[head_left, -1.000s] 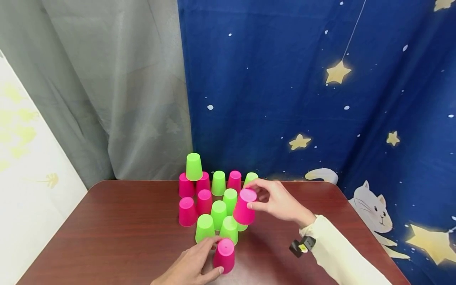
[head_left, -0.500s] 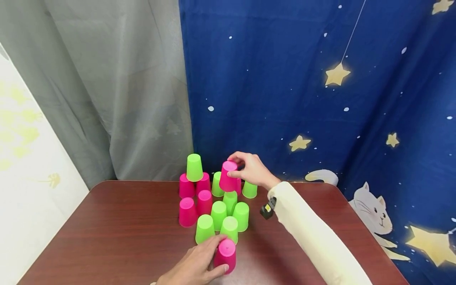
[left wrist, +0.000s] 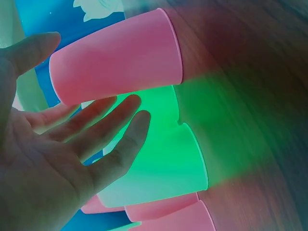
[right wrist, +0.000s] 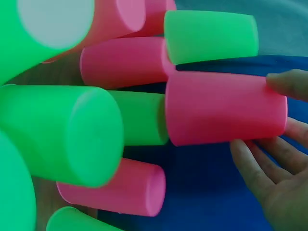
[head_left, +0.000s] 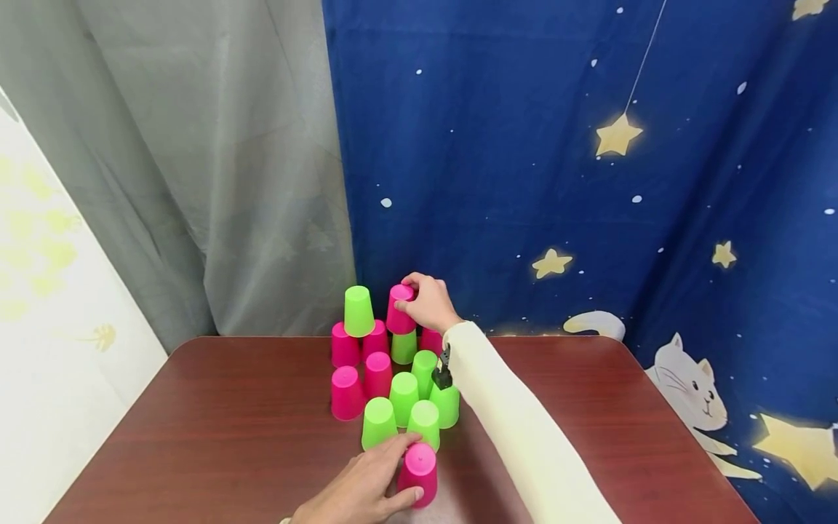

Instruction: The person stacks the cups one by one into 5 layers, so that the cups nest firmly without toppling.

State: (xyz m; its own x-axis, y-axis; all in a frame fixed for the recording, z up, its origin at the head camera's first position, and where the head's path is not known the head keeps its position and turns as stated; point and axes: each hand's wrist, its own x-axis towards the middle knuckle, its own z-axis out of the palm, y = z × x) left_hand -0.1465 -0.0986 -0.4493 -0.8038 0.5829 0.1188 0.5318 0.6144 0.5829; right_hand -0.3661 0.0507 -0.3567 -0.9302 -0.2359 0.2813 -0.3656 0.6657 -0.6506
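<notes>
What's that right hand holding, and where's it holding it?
The right hand holds a pink, tapered, plastic-looking cup upside down, gripping it by the sides near its narrow upper end.

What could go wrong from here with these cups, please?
The right hand holds a pink cup close beside the upper green cup, so a bump might topple that one off its two pink supports. The left hand grips the front pink cup near other green cups; a slip could shift them.

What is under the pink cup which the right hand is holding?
Below the held pink cup, the lower part of a green cup shows in the head view. Its top is covered there; whether they touch, I cannot tell.
</notes>
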